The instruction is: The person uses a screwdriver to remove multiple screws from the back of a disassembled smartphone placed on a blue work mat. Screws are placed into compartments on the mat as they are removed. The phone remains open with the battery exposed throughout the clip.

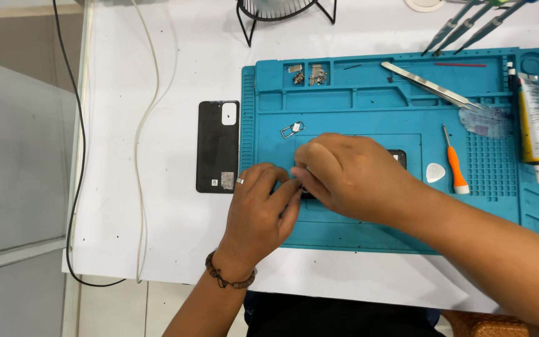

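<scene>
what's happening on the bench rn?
A person has both hands on a dark phone body lying on the blue silicone repair mat. The left hand and right hand meet over it, hiding most of it. The black phone back cover lies off the mat on the white table. Metal tweezers and an orange-handled screwdriver lie unused.

The blue work mat (344,100) looks like matt, moulded rubber. At its two o'clock, shiny metal tweezers (432,85); at three o'clock, an orange plastic-handled screwdriver (455,163). At nine o'clock, a matt black phone back cover (217,146) on the smooth white table (176,56).
</scene>
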